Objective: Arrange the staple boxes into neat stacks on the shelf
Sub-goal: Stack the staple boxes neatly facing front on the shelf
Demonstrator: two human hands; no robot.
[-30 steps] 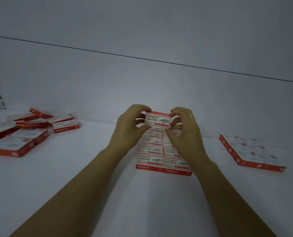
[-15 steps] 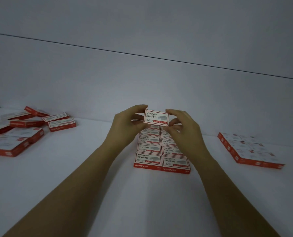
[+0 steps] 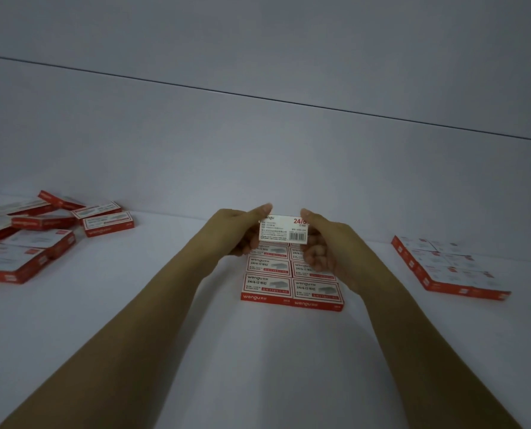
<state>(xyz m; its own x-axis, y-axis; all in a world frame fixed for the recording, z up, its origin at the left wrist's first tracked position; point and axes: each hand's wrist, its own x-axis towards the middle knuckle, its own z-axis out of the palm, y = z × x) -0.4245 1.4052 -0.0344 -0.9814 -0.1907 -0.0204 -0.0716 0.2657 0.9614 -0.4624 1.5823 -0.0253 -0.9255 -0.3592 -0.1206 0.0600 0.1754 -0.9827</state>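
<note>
A small red-and-white staple box (image 3: 283, 228) is held up between both hands above the middle of the white shelf (image 3: 171, 351). Its white barcode side faces me. My left hand (image 3: 242, 230) pinches its left end and my right hand (image 3: 323, 243) pinches its right end. Directly below lies a neat block of staple boxes (image 3: 290, 286) in two columns; its far rows are hidden behind my hands.
A loose heap of staple boxes (image 3: 38, 236) lies at the left, some tilted on others. A tidy flat group of boxes (image 3: 447, 267) lies at the right. The grey back wall (image 3: 258, 150) rises just behind the rows.
The held box has been turned over: its printed red front faced me before, and its white barcode side faces me now. Both hands stay at its ends.
</note>
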